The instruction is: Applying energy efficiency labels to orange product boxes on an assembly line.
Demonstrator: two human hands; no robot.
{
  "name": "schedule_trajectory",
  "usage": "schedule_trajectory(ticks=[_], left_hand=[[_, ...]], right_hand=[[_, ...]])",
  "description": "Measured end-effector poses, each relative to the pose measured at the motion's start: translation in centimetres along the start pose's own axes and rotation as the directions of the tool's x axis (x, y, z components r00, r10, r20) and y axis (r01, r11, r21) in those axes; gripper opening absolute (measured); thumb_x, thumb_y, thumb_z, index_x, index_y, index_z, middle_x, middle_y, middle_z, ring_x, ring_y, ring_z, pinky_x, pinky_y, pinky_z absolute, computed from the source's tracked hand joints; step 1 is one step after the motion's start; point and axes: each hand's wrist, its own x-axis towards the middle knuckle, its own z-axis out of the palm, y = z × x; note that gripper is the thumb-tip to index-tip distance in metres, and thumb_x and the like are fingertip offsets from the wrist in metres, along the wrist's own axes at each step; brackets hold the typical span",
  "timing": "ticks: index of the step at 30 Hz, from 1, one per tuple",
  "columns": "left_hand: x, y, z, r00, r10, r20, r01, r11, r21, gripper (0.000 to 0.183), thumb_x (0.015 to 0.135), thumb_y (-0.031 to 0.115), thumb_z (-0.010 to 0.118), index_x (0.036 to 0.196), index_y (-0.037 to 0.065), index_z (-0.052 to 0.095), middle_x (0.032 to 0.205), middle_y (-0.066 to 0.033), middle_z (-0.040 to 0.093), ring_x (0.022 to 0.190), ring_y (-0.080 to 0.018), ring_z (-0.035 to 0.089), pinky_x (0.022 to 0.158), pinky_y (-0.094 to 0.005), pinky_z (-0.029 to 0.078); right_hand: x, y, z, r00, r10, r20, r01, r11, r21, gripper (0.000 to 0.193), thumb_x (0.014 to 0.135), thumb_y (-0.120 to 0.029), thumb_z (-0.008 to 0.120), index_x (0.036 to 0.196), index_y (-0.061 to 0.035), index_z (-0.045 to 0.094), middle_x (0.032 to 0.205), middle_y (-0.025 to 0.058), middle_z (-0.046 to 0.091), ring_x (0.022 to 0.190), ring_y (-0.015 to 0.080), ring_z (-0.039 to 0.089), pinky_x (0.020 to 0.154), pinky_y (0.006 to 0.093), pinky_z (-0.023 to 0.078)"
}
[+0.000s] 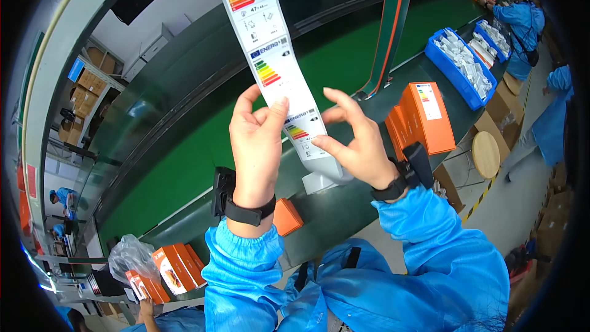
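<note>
A long white strip of sticker labels (264,43) with coloured rating bars runs from the top of the view down to my hands. My left hand (257,141) pinches the strip's left edge, thumb pressed on its front. My right hand (356,141) grips the lower end of the strip, fingers pulling at one label. Both wrists wear black bands and blue sleeves. Below my hands lies a small orange box (287,217) on the dark bench edge.
A green conveyor belt (203,147) crosses behind. Orange boxes (424,117) stand at right, blue bins (461,64) of white packets beyond. More orange boxes (178,267) and a plastic bag (130,257) sit lower left. People in blue work far right; a round stool (485,154) stands nearby.
</note>
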Motion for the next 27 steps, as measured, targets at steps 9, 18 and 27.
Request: schedule_trajectory(ticks=[9, 18, 27], left_hand=[[-1.4, 0.6, 1.7, 0.982, -0.130, 0.139, 0.147, 0.982, -0.116, 0.039, 0.088, 0.009, 0.056, 0.123, -0.005, 0.045, 0.108, -0.0105, 0.061, 0.096, -0.0139, 0.059, 0.085, -0.0279, 0.045], [1.4, -2.5, -0.6, 0.997, -0.014, -0.071, 0.001, 0.983, -0.184, 0.054, 0.089, 0.008, 0.055, 0.133, -0.010, 0.028, 0.097, -0.0156, 0.065, 0.094, -0.0155, 0.060, 0.087, -0.0274, 0.043], [-6.3, -3.9, -8.5, 0.954, 0.243, 0.173, -0.292, 0.880, 0.375, 0.041, 0.069, 0.025, 0.077, 0.098, 0.002, 0.058, 0.097, -0.0080, 0.060, 0.090, -0.0201, 0.058, 0.085, -0.0316, 0.043]], right_hand=[[0.5, -0.7, -1.1, 0.692, -0.722, 0.004, 0.503, 0.478, -0.720, 0.034, 0.058, -0.011, 0.076, 0.090, -0.0206, 0.070, 0.098, -0.0003, 0.058, 0.098, 0.0215, 0.053, 0.099, 0.0502, 0.031], [-4.2, -4.2, -4.3, 0.585, -0.794, -0.165, 0.668, 0.588, -0.456, 0.024, 0.075, -0.014, 0.065, 0.096, -0.0197, 0.054, 0.094, 0.0054, 0.053, 0.087, 0.0238, 0.057, 0.101, 0.0568, 0.032], [-4.5, -3.8, 3.4, 0.901, -0.158, 0.404, 0.312, 0.883, -0.352, 0.066, 0.074, 0.003, 0.063, 0.134, -0.0033, 0.037, 0.078, 0.0075, 0.058, 0.079, 0.0206, 0.058, 0.098, 0.0467, 0.031]])
